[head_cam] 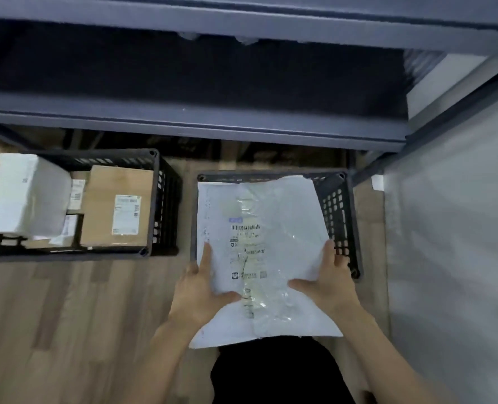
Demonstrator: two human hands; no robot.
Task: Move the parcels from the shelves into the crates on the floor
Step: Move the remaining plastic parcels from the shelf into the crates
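Gripping white parcel between left hand, right hand, above crate

right crate interior hidden under white mailer, label print illegible, left crate's white parcel cut off

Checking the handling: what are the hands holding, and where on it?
Both hands, left and right, grip the white mailer bag by its side edges, near its lower half.

Both forearms are bare, with no sleeves showing up to the frame's lower edge. The left hand and right hand wear no gloves, rings or watch. Below them shows plain black clothing, unmarked.
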